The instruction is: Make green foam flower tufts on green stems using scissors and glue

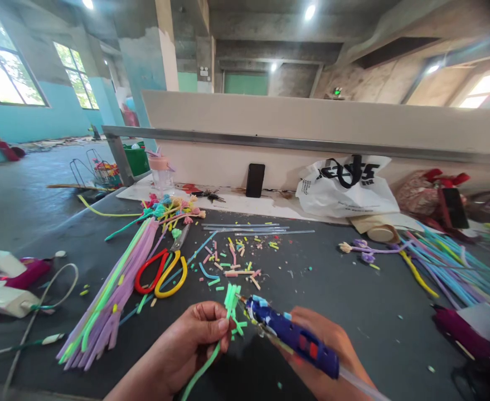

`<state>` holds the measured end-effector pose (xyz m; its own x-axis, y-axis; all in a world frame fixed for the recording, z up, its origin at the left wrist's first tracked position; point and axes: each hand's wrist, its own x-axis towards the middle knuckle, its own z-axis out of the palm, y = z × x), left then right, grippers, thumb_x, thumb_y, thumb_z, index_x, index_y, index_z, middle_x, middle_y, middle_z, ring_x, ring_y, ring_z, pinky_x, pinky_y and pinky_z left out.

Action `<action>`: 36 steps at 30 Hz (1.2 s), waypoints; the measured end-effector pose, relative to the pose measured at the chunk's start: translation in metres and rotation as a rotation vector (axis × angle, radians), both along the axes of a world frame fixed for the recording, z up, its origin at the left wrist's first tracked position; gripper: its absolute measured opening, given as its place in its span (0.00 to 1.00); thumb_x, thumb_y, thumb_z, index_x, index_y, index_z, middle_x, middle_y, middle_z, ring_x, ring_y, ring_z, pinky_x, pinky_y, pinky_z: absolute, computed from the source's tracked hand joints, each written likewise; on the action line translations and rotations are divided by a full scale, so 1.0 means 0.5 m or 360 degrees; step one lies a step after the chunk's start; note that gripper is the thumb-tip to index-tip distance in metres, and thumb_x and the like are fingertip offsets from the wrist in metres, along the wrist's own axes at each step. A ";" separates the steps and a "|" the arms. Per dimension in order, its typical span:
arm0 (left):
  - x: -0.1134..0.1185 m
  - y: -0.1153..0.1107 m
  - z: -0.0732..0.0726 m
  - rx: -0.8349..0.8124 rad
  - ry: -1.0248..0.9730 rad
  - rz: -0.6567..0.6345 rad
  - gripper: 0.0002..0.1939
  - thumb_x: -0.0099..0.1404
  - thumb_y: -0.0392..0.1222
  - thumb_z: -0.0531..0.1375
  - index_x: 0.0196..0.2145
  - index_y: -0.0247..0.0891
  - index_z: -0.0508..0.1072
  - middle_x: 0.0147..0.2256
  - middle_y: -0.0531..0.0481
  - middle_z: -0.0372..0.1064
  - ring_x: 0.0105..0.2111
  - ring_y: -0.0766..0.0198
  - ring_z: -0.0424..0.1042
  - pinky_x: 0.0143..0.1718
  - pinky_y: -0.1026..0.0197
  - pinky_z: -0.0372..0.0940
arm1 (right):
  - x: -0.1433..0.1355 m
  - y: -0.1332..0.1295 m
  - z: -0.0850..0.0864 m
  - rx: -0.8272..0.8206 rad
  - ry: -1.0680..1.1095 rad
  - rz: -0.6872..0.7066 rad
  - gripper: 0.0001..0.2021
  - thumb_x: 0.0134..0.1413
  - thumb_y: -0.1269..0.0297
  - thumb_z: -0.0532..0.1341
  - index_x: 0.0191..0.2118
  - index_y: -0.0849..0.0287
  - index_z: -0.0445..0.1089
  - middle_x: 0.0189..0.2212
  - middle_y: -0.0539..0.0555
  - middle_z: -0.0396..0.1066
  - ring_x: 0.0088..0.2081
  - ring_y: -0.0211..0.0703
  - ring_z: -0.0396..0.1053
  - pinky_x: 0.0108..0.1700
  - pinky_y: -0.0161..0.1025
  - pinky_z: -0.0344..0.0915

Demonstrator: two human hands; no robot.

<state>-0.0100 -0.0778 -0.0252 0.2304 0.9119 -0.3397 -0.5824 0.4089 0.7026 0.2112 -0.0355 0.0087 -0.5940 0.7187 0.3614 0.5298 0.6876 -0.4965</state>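
Note:
Pinched in the fingers of my left hand (207, 331) is a light green pipe cleaner (203, 368); its stem trails down toward the front edge. At its upper end short green pieces (232, 298) stand in a bunch. My right hand (322, 348) grips a dark blue glue gun (292, 334), its nozzle beside the green bunch; whether it touches cannot be made out. More short green bits show just behind my left fingertips. Scissors (171, 273) with one red and one yellow handle rest left of my hands, beside purple and green pipe cleaners (115, 301).
Cut pieces (232, 259) litter the dark tabletop (345, 295), with clear glue sticks (248, 228) behind them. A phone (255, 180), a lidded cup (161, 172) and a white bag (347, 189) stand along the back panel. Blue pipe cleaners (449, 262) lie right; white chargers and cables (8, 298) lie left.

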 end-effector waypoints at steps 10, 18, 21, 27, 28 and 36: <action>0.004 0.003 -0.004 0.0009 0.0011 0.0004 0.11 0.48 0.39 0.68 0.22 0.32 0.69 0.15 0.52 0.66 0.13 0.76 0.56 0.15 0.72 0.45 | 0.001 -0.002 -0.005 0.0016 -0.0013 0.0021 0.07 0.45 0.72 0.56 0.21 0.57 0.59 0.19 0.47 0.62 0.21 0.34 0.62 0.23 0.30 0.57; 0.009 0.002 0.001 -0.0025 0.0027 0.0055 0.12 0.46 0.40 0.69 0.22 0.32 0.70 0.14 0.51 0.66 0.12 0.77 0.55 0.15 0.73 0.45 | -0.003 0.006 -0.018 -0.0057 -0.0023 -0.0078 0.10 0.47 0.68 0.59 0.18 0.59 0.60 0.17 0.48 0.62 0.20 0.33 0.60 0.22 0.30 0.54; 0.008 0.002 0.001 -0.0045 0.0056 0.0056 0.12 0.46 0.40 0.69 0.22 0.32 0.69 0.14 0.51 0.66 0.12 0.76 0.55 0.15 0.72 0.46 | 0.000 0.011 -0.027 -0.0043 0.0024 -0.0092 0.11 0.47 0.66 0.59 0.18 0.59 0.61 0.16 0.47 0.60 0.18 0.33 0.59 0.21 0.31 0.54; 0.010 -0.003 0.004 -0.0033 0.0071 0.0047 0.12 0.46 0.40 0.69 0.21 0.32 0.69 0.15 0.51 0.65 0.13 0.76 0.55 0.15 0.72 0.45 | -0.009 0.003 -0.017 -0.0264 0.0068 -0.0228 0.14 0.48 0.63 0.58 0.17 0.60 0.58 0.16 0.47 0.58 0.18 0.32 0.56 0.20 0.30 0.52; 0.011 -0.003 0.005 -0.0027 0.0071 0.0051 0.13 0.46 0.40 0.69 0.21 0.32 0.69 0.15 0.52 0.65 0.13 0.76 0.55 0.15 0.72 0.45 | -0.011 0.002 -0.017 -0.0339 0.0089 -0.0236 0.14 0.48 0.62 0.58 0.17 0.59 0.58 0.16 0.47 0.57 0.19 0.32 0.56 0.20 0.30 0.52; 0.006 -0.001 0.000 -0.0004 0.0053 -0.0008 0.12 0.47 0.40 0.68 0.23 0.32 0.69 0.16 0.53 0.64 0.14 0.77 0.55 0.16 0.71 0.45 | -0.016 0.003 -0.036 -0.0564 0.0254 -0.0382 0.11 0.42 0.66 0.59 0.16 0.58 0.57 0.14 0.46 0.54 0.17 0.32 0.51 0.17 0.32 0.49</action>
